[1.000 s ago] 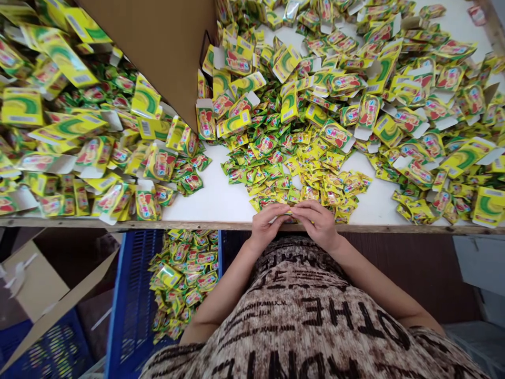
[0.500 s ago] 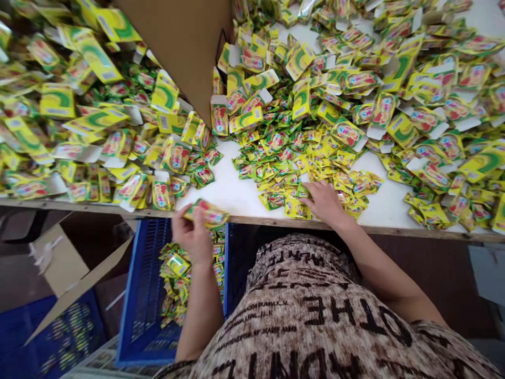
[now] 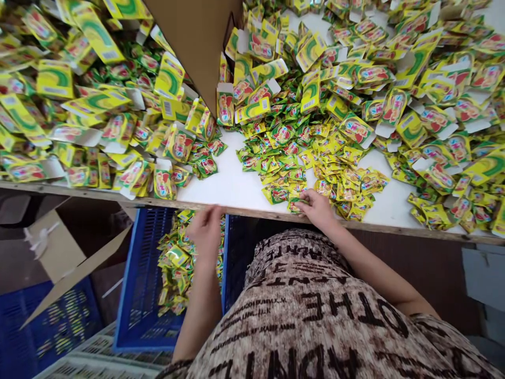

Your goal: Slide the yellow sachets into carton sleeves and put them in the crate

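My left hand (image 3: pixel 205 229) is blurred by motion above the blue crate (image 3: pixel 132 295), close to the table's front edge. Its fingers look curled, but the smear hides whether anything is in them. Below it, small yellow-green sachets (image 3: pixel 175 271) fill part of the crate. At the front of the white table, my right hand (image 3: pixel 317 209) pinches a green-and-yellow sachet (image 3: pixel 295 203) at the near edge of the pile. Loose yellow sachets (image 3: pixel 343 181) lie just beyond its fingers, with greener ones (image 3: pixel 282 139) farther back.
Many small yellow printed boxes (image 3: pixel 55 79), several with open flaps, are heaped on the left; more boxes (image 3: pixel 394 108) lie on the right. A brown cardboard panel (image 3: pixel 197 39) stands between the heaps. An open carton (image 3: pixel 59 247) and another blue crate (image 3: pixel 23 326) sit lower left.
The yellow-green packet in my left hand is no longer visible, and that hand has moved right, over the crate. My right hand has drawn slightly nearer the table edge, pinching a sachet.
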Available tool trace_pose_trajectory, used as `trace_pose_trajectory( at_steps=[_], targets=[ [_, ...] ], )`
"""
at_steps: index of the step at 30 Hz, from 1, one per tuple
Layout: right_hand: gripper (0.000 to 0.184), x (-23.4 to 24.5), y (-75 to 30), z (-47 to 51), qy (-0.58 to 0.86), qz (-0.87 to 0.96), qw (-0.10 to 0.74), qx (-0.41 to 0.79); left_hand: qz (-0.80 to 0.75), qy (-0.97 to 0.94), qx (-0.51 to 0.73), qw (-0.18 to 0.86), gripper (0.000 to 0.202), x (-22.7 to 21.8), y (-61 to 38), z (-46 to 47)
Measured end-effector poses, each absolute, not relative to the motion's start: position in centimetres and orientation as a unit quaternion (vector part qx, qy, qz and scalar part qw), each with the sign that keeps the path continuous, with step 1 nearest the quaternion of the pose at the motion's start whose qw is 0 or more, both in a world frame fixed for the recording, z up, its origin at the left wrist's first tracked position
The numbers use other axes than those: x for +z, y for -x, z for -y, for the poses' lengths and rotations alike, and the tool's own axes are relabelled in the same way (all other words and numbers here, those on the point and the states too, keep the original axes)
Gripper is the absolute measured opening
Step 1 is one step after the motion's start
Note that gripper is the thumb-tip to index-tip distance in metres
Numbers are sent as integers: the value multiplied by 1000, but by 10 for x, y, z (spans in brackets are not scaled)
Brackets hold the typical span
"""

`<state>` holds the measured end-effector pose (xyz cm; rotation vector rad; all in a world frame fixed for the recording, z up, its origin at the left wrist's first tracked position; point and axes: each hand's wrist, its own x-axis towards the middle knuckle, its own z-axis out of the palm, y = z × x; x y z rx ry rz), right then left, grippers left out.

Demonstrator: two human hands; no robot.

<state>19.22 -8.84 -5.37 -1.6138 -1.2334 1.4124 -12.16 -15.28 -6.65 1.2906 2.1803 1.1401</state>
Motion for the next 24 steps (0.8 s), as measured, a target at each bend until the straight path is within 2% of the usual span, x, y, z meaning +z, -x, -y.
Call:
trace_pose_trajectory(
  at_steps=[3,6,8,11,16,18,21,24],
  targets=[
    [24,-63,-184,95,660,577,277,393,-593,-619,351,377,21,-54,30,105],
    [15,-61,-188,98,679,669,197,228,-494,-722,262,408,30,-54,-25,77],
    [15,-60,-193,102,694,680,153,180,-478,-754,218,395,31,-56,-38,66],
    [17,-61,-203,107,679,689,167,191,-476,-746,206,419,23,-59,-42,62],
    [22,-57,-210,108,632,660,325,242,-474,-498,342,641,24,-57,-45,76],
    [27,-52,-209,105,635,624,362,276,-450,-409,393,689,30,-52,-49,83],
    [27,-43,-207,101,635,577,378,347,-434,-390,413,700,47,-42,-57,90],
    [28,-39,-208,99,637,543,407,365,-435,-416,419,680,58,-39,-67,95]
  ],
)
